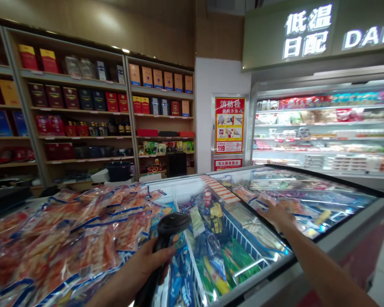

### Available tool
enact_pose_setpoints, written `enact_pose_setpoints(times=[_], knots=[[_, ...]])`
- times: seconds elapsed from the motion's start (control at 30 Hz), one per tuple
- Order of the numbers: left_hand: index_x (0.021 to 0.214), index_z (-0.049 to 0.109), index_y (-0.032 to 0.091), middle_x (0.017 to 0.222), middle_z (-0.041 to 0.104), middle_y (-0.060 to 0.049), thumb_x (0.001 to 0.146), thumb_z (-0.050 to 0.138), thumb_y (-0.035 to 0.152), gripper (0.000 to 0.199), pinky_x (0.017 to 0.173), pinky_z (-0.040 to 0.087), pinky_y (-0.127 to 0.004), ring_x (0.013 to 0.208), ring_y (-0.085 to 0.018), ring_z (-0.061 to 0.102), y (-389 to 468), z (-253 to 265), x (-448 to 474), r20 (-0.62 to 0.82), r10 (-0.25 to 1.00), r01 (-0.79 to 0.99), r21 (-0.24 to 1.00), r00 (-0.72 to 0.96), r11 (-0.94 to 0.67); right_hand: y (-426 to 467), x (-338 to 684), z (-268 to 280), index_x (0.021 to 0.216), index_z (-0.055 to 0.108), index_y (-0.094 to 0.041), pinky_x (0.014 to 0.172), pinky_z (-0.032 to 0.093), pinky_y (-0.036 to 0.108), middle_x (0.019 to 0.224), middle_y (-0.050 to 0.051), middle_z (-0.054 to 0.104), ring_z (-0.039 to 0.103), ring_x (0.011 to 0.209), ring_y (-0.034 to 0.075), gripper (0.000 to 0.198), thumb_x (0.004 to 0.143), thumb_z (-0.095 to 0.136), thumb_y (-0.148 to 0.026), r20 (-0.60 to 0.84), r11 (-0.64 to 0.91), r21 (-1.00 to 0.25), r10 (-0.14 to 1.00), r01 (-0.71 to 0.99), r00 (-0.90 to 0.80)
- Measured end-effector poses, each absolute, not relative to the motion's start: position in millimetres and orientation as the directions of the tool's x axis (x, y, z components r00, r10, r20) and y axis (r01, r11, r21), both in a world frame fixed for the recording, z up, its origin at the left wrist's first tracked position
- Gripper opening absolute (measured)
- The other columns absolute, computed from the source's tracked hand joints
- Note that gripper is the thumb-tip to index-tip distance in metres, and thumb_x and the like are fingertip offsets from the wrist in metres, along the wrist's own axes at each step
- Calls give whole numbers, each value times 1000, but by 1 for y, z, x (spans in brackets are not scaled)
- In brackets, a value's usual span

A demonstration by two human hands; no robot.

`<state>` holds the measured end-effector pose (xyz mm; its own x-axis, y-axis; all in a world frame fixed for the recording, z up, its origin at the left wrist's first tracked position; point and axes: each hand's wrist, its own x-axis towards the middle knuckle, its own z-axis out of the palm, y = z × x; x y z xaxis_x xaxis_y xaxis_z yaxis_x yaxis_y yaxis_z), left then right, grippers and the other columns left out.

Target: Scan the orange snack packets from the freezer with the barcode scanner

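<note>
Left hand curls firmly around a black handheld scanner.

A black scanner — head uppermost, handle slanting — sits in the left hand

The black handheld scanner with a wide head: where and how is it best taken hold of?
Probably by the slim black handle of the black handheld scanner, below its wide head, coming from the lower left. The handle slants down towards the person, and its narrow shape suits wrapped fingers. Of the hands, the left hand already grips it there.
</note>
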<state>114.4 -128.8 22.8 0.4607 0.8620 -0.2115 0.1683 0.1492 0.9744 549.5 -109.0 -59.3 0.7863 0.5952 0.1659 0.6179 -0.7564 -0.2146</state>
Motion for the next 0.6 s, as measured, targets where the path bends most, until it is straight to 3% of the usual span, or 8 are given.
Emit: enact_pose_setpoints(times=[0.17,0.3,0.37,0.5,0.6], knots=[[61,44,17,41,47,5,59,58,40,27,41,30,-19,39,-6,39,-122,18,118,-207,862,153,976,462,153,-95,559,-60,119,35,-28,69,38,41,106,13,50,51,91,29,47,72,41,-36,256,-624,-54,746,780,615],[62,44,18,42,47,5,61,57,39,25,41,30,-18,39,-7,40,-121,19,117,-209,872,163,975,443,151,-91,553,-41,101,54,-18,69,39,35,99,14,56,54,88,24,34,77,30,-20,216,-574,8,800,819,559],[64,44,17,44,48,5,61,57,40,26,42,30,-18,40,-6,40,-120,20,115,-213,872,167,974,441,153,-92,548,-31,92,58,-15,68,40,34,93,13,59,55,86,24,33,77,30,-18,188,-575,22,806,818,562],[65,43,17,45,47,6,60,56,42,29,42,30,-18,39,-5,38,-118,18,113,-215,857,178,973,469,147,-94,541,-28,103,52,-18,66,41,35,94,12,60,55,86,25,33,73,39,-18,182,-512,86,852,855,492],[69,43,17,46,46,7,60,56,42,29,41,30,-18,40,-5,38,-117,18,114,-219,852,181,972,476,148,-91,543,-30,95,57,-18,69,40,34,96,12,59,54,88,24,30,72,38,-14,143,-446,168,893,879,426]])
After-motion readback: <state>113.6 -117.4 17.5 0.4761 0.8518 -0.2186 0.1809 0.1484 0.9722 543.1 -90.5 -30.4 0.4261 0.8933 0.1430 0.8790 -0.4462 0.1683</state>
